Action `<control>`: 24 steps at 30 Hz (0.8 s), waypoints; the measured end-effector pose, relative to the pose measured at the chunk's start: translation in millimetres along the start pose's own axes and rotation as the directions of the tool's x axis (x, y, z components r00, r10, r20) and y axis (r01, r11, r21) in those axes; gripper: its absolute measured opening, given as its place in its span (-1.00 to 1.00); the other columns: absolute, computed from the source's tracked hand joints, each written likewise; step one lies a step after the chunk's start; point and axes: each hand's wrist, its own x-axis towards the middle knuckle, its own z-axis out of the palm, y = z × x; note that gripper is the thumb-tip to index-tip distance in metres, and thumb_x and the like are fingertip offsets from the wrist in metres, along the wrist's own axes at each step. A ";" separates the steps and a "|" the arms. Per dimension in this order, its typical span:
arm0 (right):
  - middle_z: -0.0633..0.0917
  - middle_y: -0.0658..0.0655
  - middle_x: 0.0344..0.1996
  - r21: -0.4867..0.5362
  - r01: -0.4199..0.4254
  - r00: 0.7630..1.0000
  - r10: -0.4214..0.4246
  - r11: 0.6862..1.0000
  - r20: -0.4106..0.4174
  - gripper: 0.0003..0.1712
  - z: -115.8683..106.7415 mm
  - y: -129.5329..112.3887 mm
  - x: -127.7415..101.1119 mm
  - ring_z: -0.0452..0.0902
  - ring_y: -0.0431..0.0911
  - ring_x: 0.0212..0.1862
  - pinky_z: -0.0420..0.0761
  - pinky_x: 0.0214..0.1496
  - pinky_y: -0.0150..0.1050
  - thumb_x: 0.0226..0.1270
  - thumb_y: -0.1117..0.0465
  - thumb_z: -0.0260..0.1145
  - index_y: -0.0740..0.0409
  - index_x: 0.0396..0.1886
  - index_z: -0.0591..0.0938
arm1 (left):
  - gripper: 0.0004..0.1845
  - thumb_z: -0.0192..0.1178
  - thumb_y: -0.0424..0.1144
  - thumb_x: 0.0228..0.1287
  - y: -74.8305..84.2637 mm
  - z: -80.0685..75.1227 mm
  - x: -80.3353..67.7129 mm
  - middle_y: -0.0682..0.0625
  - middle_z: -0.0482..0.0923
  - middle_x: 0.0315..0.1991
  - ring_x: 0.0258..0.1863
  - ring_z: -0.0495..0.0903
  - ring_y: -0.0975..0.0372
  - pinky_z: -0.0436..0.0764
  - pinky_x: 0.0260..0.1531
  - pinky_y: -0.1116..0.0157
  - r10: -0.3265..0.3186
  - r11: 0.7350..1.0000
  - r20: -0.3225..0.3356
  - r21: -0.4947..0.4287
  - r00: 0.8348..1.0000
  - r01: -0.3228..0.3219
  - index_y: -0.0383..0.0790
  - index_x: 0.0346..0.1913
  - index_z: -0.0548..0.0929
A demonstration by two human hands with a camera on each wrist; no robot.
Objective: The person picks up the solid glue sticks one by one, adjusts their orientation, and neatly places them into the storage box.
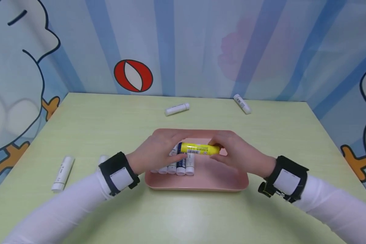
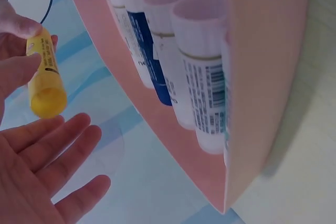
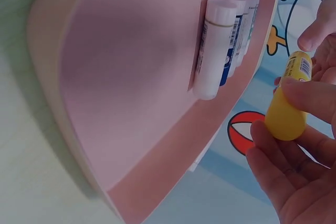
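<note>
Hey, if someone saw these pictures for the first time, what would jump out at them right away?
The bright yellow tube held between the left hand and the right hand, above the pink tray at the middle of the green table. Next, the row of white and blue tubes lying side by side in the tray's left part. Loose white tubes lie scattered on the table around it.

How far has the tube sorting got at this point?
Roughly half done. About five tubes already lie side by side in the pink tray. The yellow tube is held above it, right hand gripping, left hand touching. Four white tubes remain on the table.
</note>
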 end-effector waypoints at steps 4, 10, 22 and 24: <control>0.56 -0.07 -0.36 -0.033 0.074 0.997 -0.075 0.997 -0.023 -0.65 1.5 -3.4 0.0 0.44 -0.19 -0.32 0.54 -0.19 -0.27 0.02 0.32 0.56 0.16 -0.21 0.60 | -0.40 0.34 -0.04 0.23 3.3 2.4 0.4 -0.03 0.57 0.12 0.10 0.52 0.18 0.46 0.15 0.18 0.015 1.000 0.040 0.003 0.999 -0.016 -0.19 0.29 0.49; 0.57 -0.06 -0.33 -0.012 0.078 0.996 -0.078 0.997 -0.036 -0.64 2.0 -3.8 0.5 0.49 -0.14 -0.28 0.56 -0.17 -0.28 0.04 0.31 0.55 0.16 -0.18 0.59 | -0.54 0.31 -0.09 0.28 4.7 2.8 -0.1 -0.03 0.63 -0.04 -0.11 0.57 0.23 0.55 0.01 0.27 0.004 1.000 0.066 0.007 0.998 -0.005 -0.22 0.17 0.60; 0.56 0.18 -0.01 0.287 -0.199 0.958 0.248 0.937 -0.146 -0.45 1.1 -3.6 7.8 0.54 0.01 -0.03 0.58 -0.01 -0.10 0.27 0.23 0.40 0.28 0.19 0.44 | -0.39 0.35 -0.18 0.24 -1.8 6.9 3.1 0.18 0.60 0.03 -0.24 0.52 0.38 0.55 -0.27 0.41 -0.070 0.968 -0.110 -0.246 0.991 0.041 0.19 0.35 0.45; 0.54 0.26 0.04 0.427 -0.274 0.927 0.355 0.862 -0.123 -0.43 2.6 -5.7 11.1 0.54 0.06 0.00 0.59 0.00 -0.08 0.37 0.19 0.31 0.33 0.26 0.36 | -0.47 0.31 -0.16 0.28 -1.2 7.1 3.9 0.12 0.62 -0.06 -0.35 0.49 0.31 0.54 -0.36 0.38 -0.142 0.949 -0.095 -0.297 0.985 0.108 0.07 0.31 0.51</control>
